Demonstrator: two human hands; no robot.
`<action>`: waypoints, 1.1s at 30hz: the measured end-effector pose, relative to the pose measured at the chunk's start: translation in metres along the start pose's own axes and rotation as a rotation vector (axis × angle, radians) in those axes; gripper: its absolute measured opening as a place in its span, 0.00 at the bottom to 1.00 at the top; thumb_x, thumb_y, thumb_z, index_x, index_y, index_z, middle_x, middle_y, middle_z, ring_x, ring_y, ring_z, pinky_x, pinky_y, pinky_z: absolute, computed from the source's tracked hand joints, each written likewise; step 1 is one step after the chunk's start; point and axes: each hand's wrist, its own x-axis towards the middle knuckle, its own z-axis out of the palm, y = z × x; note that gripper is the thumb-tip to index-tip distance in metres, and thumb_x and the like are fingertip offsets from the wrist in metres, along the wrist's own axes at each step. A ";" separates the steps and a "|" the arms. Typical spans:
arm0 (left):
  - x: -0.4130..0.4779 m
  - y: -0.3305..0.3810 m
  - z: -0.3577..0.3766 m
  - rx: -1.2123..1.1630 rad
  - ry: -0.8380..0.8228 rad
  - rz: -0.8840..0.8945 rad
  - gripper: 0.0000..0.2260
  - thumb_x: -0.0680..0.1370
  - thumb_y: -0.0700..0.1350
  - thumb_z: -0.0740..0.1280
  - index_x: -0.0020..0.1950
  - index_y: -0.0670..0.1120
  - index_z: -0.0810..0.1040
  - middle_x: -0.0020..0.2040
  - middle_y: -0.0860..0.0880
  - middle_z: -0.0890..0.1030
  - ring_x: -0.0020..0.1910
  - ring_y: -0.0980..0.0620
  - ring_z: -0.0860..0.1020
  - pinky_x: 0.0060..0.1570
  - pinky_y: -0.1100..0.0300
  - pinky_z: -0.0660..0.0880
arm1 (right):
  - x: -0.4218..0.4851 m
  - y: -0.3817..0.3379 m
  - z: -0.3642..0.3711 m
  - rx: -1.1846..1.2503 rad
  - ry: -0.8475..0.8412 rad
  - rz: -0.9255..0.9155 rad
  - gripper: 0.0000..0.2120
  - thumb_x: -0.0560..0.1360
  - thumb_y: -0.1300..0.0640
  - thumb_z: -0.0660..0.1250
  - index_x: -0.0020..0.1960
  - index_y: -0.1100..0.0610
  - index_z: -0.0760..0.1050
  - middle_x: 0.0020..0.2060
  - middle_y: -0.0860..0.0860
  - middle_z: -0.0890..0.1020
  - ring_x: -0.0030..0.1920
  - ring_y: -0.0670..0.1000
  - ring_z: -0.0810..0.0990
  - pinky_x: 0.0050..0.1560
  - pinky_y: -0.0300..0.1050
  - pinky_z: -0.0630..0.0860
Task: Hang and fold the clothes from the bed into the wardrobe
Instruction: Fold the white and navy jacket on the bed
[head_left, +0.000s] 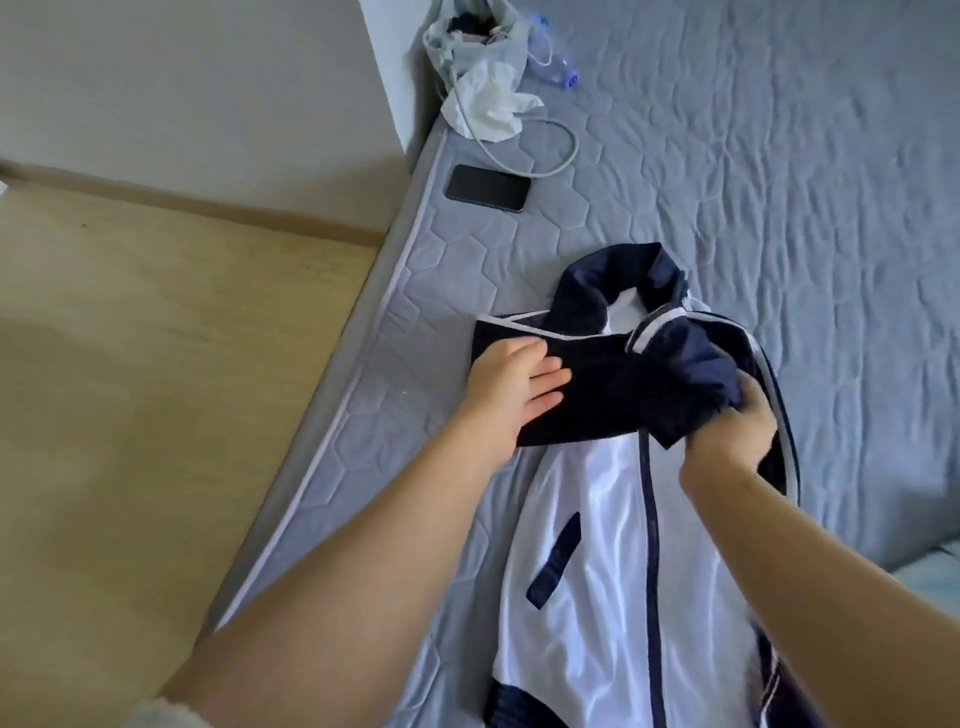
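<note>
On the grey bed (779, 182) the navy-and-white jacket (587, 519) lies spread. My left hand (511, 387) presses flat, fingers straight, on the sleeve (592, 389) folded across the jacket; my right hand (737, 423) clutches the jacket's bunched navy cloth. Beyond the jacket lies a phone (488, 188).

Place: a bedroom in a home is shown.
Bed: a wide bed (779, 208) is seen, covered in grey quilted fabric that is creased all over and edged with white piping.
Clothing: a white and navy jacket (587, 519) is laid out on the bed.
Personal items: a dark phone (488, 188) is left flat near the bed's edge, with a white cable (561, 150) looped just beside it.
Clutter: a plastic bag (467, 47), a crumpled white cloth (493, 111) and a clear bottle (553, 67) are gathered at the far corner.
Floor: a light wood-look floor (130, 364) is laid beside the bed.
Walls: a plain pale wall (182, 78) is met by a wooden skirting board (208, 200).
</note>
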 end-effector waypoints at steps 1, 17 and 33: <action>0.003 -0.011 0.002 0.040 0.047 -0.017 0.05 0.80 0.41 0.59 0.53 0.45 0.73 0.44 0.46 0.78 0.41 0.52 0.80 0.43 0.59 0.78 | 0.007 -0.004 -0.008 0.021 0.096 0.044 0.18 0.76 0.67 0.55 0.38 0.50 0.78 0.36 0.48 0.78 0.37 0.49 0.76 0.43 0.41 0.74; 0.066 -0.192 -0.036 0.838 0.302 -0.248 0.21 0.72 0.48 0.70 0.62 0.44 0.69 0.51 0.50 0.73 0.55 0.44 0.75 0.51 0.57 0.71 | 0.008 0.141 -0.079 -0.748 -0.424 0.303 0.22 0.75 0.58 0.65 0.68 0.50 0.65 0.58 0.48 0.70 0.49 0.49 0.73 0.39 0.38 0.67; 0.038 -0.157 -0.189 0.840 0.239 -0.254 0.11 0.78 0.40 0.60 0.36 0.44 0.65 0.38 0.45 0.74 0.33 0.50 0.73 0.22 0.63 0.71 | -0.083 0.196 -0.025 -1.058 -0.646 0.253 0.30 0.72 0.52 0.68 0.70 0.43 0.60 0.70 0.45 0.58 0.66 0.53 0.65 0.61 0.51 0.70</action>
